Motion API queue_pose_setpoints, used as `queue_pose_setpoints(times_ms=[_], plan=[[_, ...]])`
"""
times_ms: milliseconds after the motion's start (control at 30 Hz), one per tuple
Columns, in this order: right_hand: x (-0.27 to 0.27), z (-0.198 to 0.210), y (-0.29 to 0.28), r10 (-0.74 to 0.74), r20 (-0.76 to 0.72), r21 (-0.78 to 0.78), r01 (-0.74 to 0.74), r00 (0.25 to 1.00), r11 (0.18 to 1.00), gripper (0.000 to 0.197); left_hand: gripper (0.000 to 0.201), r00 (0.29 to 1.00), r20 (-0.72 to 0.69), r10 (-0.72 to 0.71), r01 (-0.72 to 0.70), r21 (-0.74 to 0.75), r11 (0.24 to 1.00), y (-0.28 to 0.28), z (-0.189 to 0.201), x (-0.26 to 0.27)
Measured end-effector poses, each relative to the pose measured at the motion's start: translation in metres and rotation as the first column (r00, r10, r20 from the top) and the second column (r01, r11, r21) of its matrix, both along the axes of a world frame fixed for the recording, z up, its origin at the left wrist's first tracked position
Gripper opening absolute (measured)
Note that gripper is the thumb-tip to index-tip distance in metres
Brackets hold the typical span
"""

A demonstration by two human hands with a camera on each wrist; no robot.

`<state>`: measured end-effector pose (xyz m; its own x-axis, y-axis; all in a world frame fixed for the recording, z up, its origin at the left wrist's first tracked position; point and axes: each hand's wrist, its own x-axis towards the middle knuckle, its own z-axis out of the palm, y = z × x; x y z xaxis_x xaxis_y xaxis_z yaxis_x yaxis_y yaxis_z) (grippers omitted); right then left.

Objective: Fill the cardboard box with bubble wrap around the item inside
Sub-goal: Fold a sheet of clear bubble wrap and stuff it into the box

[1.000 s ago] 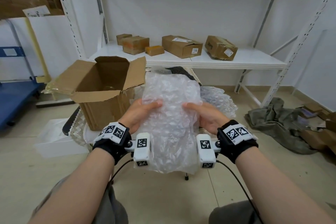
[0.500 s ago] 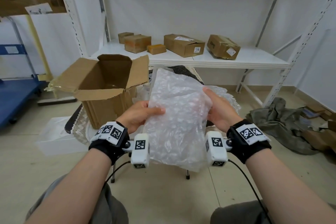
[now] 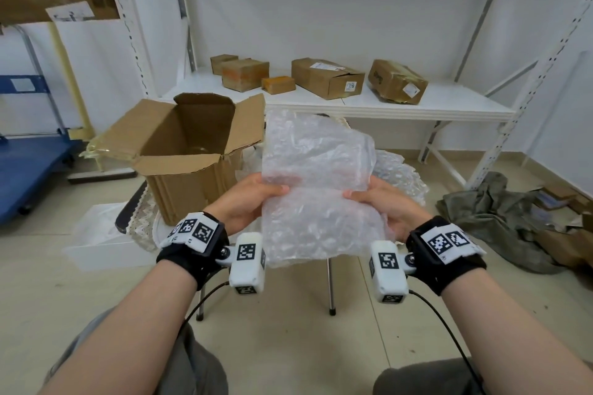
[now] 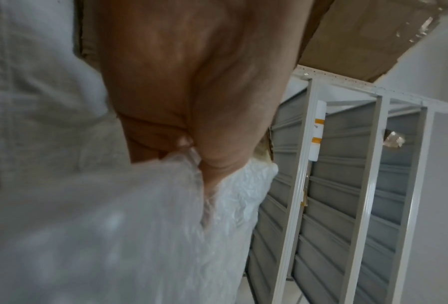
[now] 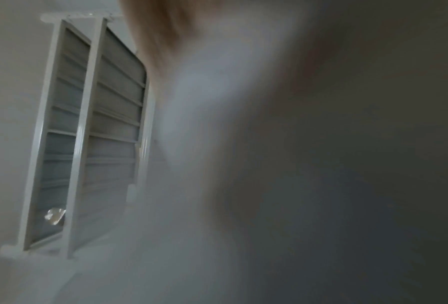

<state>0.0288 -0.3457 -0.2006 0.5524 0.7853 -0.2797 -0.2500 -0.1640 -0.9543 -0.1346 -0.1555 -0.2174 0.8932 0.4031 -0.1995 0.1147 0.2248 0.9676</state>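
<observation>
Bubble wrap, head view: we see a clear sheet of bubble wrap [image 3: 316,189] held upright in front of the person, between both hands, above a chair seat.
Left hand, head view: our left hand [image 3: 247,202] grips the sheet's left edge, thumb on the near face, fingers behind.
Right hand, head view: our right hand [image 3: 385,205] grips the right edge the same way.
Cardboard box, head view: the open cardboard box [image 3: 189,151] stands to the left of the sheet, flaps spread; whatever lies inside is too dim to make out.
Shelf, head view: a white shelf [image 3: 417,102] behind carries several closed parcels.
Left wrist view: we see the left hand [image 4: 191,92] pinching the bubble wrap [image 4: 113,226], with metal racking beyond.
Right wrist view: mostly blur; we cannot tell the hand's grip here.
</observation>
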Motion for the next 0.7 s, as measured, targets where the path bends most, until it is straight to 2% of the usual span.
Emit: queue_pose_setpoints(times_ms=[100, 233, 300, 333, 367, 433, 500, 533, 633, 700], plan=[[0.002, -0.001, -0.001, -0.002, -0.070, 0.085, 0.008, 0.998, 0.996, 0.035, 0.033, 0.997, 0.074, 0.013, -0.006, -0.085, 0.996, -0.001, 0.003, 0.003], [0.001, 0.001, 0.000, -0.022, -0.070, 0.060, 0.027, 0.997, 0.998, 0.030, 0.036, 0.981, 0.160, 0.113, -0.082, -0.184, 0.979, 0.001, -0.003, 0.010], [-0.001, 0.003, -0.005, 0.130, -0.184, 0.235, -0.085, 0.974, 0.968, 0.038, 0.032, 0.973, 0.192, 0.132, -0.089, -0.216, 0.972, -0.002, -0.004, 0.014], [-0.003, 0.004, -0.006, 0.230, -0.249, 0.361, -0.130, 0.941, 0.923, 0.037, 0.026, 0.971, 0.199, 0.130, -0.085, -0.219, 0.972, -0.005, -0.001, 0.015], [-0.002, 0.001, -0.005, 0.285, -0.290, 0.440, -0.137, 0.913, 0.887, 0.031, 0.028, 0.969, 0.215, 0.119, -0.068, -0.230, 0.971, -0.007, 0.002, 0.015], [0.009, -0.009, 0.000, 0.194, -0.356, 0.405, -0.036, 0.914, 0.914, 0.013, 0.048, 0.960, 0.265, 0.088, -0.012, -0.278, 0.961, -0.010, 0.005, 0.013], [0.014, -0.013, 0.003, 0.107, -0.347, 0.302, 0.003, 0.932, 0.953, 0.016, 0.045, 0.953, 0.292, 0.079, 0.027, -0.341, 0.940, -0.008, 0.007, 0.010], [0.015, -0.014, 0.003, 0.111, -0.322, 0.304, -0.008, 0.940, 0.953, 0.009, 0.042, 0.955, 0.286, 0.081, 0.027, -0.355, 0.934, -0.008, 0.008, 0.008], [0.019, -0.017, -0.003, 0.096, -0.185, 0.373, -0.021, 0.978, 0.927, 0.037, 0.042, 0.981, 0.183, 0.071, -0.014, -0.296, 0.955, -0.005, 0.007, 0.007], [0.017, -0.017, -0.010, 0.079, -0.111, 0.396, -0.029, 0.991, 0.918, 0.042, 0.050, 0.996, 0.080, -0.047, 0.064, -0.233, 0.970, -0.007, 0.006, 0.006]])
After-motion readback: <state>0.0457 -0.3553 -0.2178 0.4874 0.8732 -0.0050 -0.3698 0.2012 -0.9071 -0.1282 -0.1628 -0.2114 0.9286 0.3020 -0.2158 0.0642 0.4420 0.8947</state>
